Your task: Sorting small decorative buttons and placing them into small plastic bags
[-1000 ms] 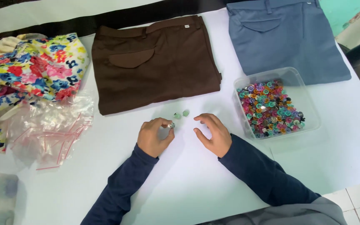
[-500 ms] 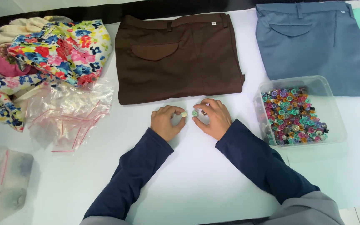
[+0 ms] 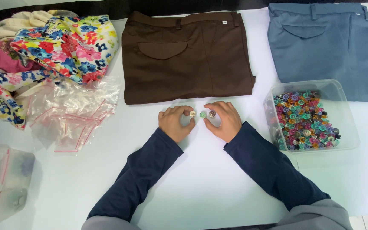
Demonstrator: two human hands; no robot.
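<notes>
Both hands, left hand (image 3: 175, 123) and right hand (image 3: 222, 120), rest curled on the table (image 3: 201, 187), each pinching a button (image 3: 193, 113)

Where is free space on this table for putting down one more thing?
Bare white table between the sleeves, and a strip between the plastic bags and the left hand. Crowded: around the button box and brown trousers.

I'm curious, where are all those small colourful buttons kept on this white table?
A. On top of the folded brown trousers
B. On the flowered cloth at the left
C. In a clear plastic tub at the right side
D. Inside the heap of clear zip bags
C: the colourful buttons fill the clear plastic tub at the table's right side, just below the folded blue trousers.
</notes>
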